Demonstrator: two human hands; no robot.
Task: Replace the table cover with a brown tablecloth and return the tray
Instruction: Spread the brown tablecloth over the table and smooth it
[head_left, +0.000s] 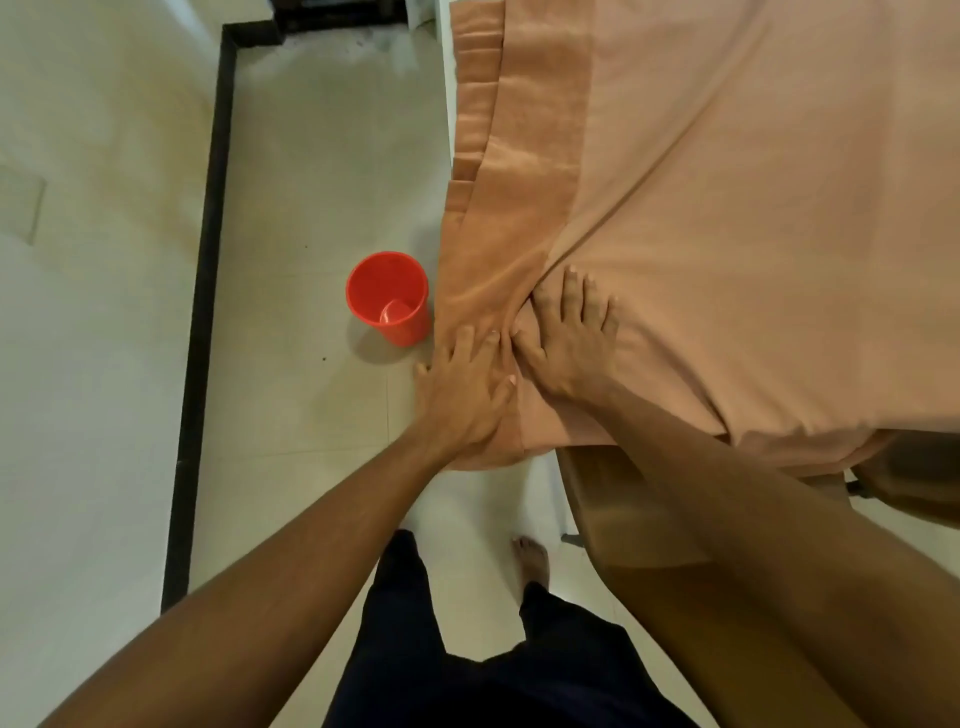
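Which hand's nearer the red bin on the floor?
Left. The left hand presses the tablecloth corner just beside the bin; the right hand lies flat farther right.

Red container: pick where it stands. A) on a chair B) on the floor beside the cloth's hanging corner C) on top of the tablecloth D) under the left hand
B: the red container stands on the floor tiles, just left of the brown tablecloth and its draped corner.
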